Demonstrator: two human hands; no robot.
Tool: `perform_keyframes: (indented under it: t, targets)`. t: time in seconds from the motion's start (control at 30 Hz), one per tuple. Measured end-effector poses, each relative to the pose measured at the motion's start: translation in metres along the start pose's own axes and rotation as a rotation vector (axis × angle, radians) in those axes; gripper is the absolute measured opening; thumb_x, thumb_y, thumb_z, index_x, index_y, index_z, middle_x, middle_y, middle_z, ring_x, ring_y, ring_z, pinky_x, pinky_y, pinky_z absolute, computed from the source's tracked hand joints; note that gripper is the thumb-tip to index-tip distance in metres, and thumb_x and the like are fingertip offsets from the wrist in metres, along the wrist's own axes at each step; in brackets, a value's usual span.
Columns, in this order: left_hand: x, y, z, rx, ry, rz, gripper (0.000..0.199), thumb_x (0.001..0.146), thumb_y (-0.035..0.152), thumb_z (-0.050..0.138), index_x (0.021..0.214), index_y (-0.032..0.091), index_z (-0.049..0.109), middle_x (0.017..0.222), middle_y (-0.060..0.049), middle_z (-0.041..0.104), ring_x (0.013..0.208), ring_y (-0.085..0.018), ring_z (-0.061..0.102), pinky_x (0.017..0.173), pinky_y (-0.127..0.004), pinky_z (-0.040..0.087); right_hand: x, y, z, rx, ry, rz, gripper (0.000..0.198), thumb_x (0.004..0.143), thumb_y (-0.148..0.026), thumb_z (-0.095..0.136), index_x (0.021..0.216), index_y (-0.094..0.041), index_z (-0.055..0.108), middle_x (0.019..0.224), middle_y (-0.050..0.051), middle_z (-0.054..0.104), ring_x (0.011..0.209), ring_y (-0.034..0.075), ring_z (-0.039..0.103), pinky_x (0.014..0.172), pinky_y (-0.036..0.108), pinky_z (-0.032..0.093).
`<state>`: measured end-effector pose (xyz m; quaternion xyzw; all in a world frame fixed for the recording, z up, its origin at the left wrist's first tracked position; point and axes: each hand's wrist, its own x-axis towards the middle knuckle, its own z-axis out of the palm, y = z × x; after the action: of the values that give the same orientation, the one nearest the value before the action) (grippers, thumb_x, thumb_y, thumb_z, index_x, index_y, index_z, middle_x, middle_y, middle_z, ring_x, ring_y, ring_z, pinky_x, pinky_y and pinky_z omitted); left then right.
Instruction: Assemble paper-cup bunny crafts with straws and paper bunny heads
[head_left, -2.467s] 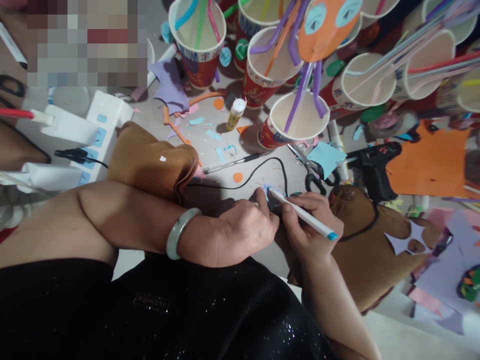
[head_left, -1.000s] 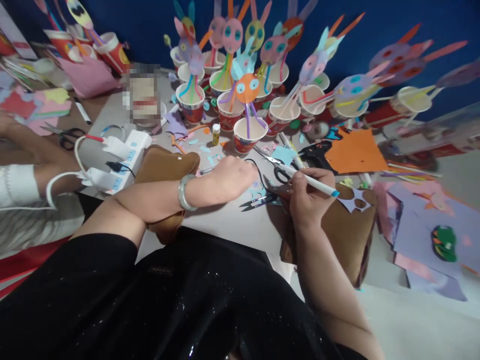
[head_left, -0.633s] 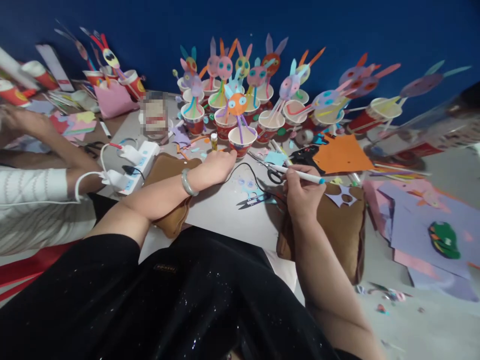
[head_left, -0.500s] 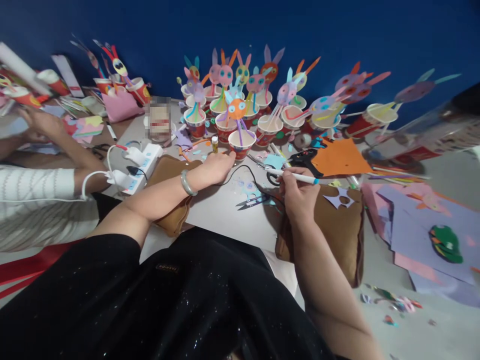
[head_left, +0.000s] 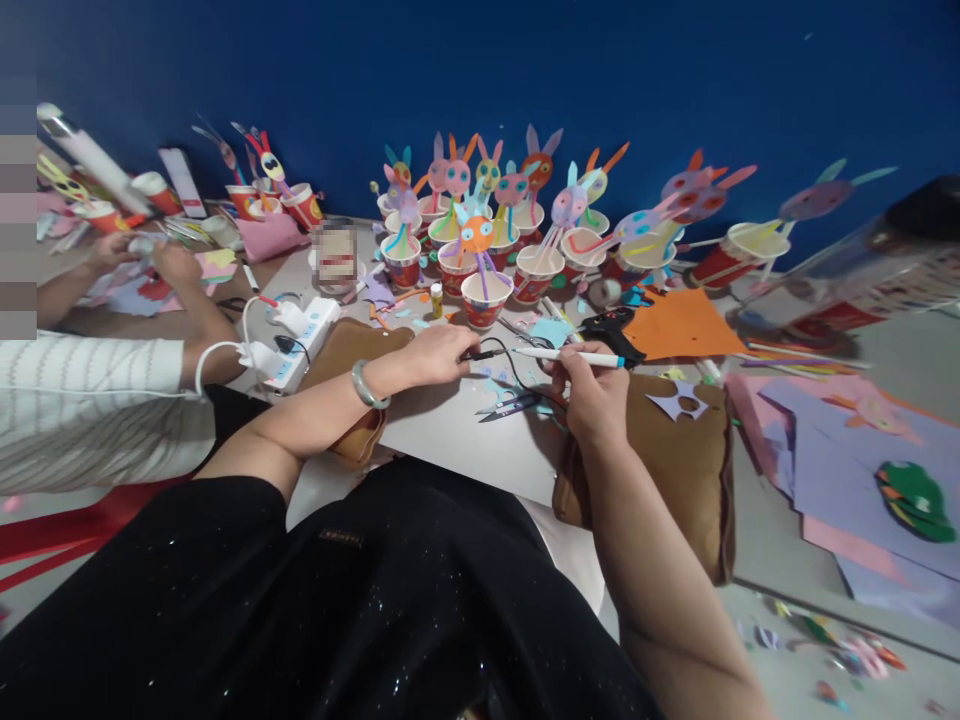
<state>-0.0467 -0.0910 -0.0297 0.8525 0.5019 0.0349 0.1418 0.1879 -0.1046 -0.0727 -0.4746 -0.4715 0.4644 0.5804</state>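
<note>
A white marker (head_left: 536,354) is being held by the right hand (head_left: 592,385), pinched between the thumb and the fingers. It is being held almost flat, with only a little tilt. Its thin tip is being pointed to the left, and its blue end is being pointed to the right, past the fingers. Part of its middle is being covered by the hand. A thin dark pen (head_left: 489,354) is being held by the left hand (head_left: 441,355). It is being pointed to the right, and its shiny end is being held just beside the marker's tip. Its left end is being hidden by the fingers.
</note>
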Motion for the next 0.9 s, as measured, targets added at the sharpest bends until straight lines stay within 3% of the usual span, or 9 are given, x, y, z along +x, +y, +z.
perform_keyframes:
  t: [0.27,0.37,0.47,0.63,0.77,0.9]
  targets:
    - [-0.004,-0.016,-0.010,0.018,0.062,-0.156,0.020,0.087,0.018,0.061,0.104,0.018,0.072,0.100,-0.010,0.078,0.094,-0.026,0.072,0.079,-0.035,0.051,-0.006,0.006,0.001,-0.105,-0.118,-0.115,0.023,0.083,-0.040,0.078,0.085,-0.021,0.065,0.059,-0.004,0.064,0.043,0.009,0.049,0.044,0.023,0.039]
    - [-0.012,-0.028,-0.019,0.115,0.089,-0.246,0.019,0.090,0.019,0.060,0.106,0.016,0.070,0.104,-0.013,0.077,0.102,-0.029,0.072,0.082,-0.037,0.052,-0.007,0.016,0.001,-0.263,-0.164,-0.296,0.016,0.089,-0.037,0.074,0.090,-0.021,0.071,0.067,-0.001,0.070,0.054,0.014,0.061,0.054,0.027,0.049]
    - [-0.016,-0.034,-0.023,0.158,0.109,-0.299,0.027,0.091,0.016,0.058,0.117,0.011,0.065,0.117,-0.018,0.075,0.114,-0.031,0.071,0.090,-0.037,0.053,-0.010,0.024,0.003,-0.442,-0.243,-0.553,0.010,0.093,-0.029,0.069,0.095,-0.023,0.076,0.086,0.005,0.080,0.076,0.020,0.074,0.071,0.033,0.056]
    - [-0.011,-0.039,-0.023,0.126,0.103,-0.418,0.048,0.090,0.017,0.063,0.136,0.008,0.052,0.124,-0.021,0.073,0.119,-0.031,0.070,0.092,-0.035,0.053,-0.016,0.029,0.013,-0.623,-0.428,-0.886,0.020,0.097,-0.018,0.063,0.113,-0.022,0.074,0.091,0.006,0.082,0.080,0.021,0.075,0.077,0.035,0.056]
    - [-0.008,-0.050,-0.027,0.122,0.101,-0.527,0.055,0.089,0.018,0.065,0.141,0.008,0.049,0.120,-0.022,0.074,0.113,-0.033,0.073,0.086,-0.037,0.053,-0.018,0.029,0.016,-0.660,-0.439,-0.983,0.022,0.096,-0.016,0.063,0.116,-0.021,0.071,0.089,0.006,0.081,0.078,0.020,0.075,0.077,0.034,0.055]
    - [-0.010,-0.065,-0.030,0.113,0.133,-0.532,0.050,0.089,0.014,0.060,0.138,0.007,0.050,0.116,-0.020,0.075,0.107,-0.032,0.074,0.083,-0.037,0.053,-0.019,0.028,0.011,-0.680,-0.368,-0.994,0.016,0.095,-0.019,0.065,0.107,-0.023,0.073,0.082,0.003,0.079,0.069,0.018,0.072,0.077,0.036,0.055]
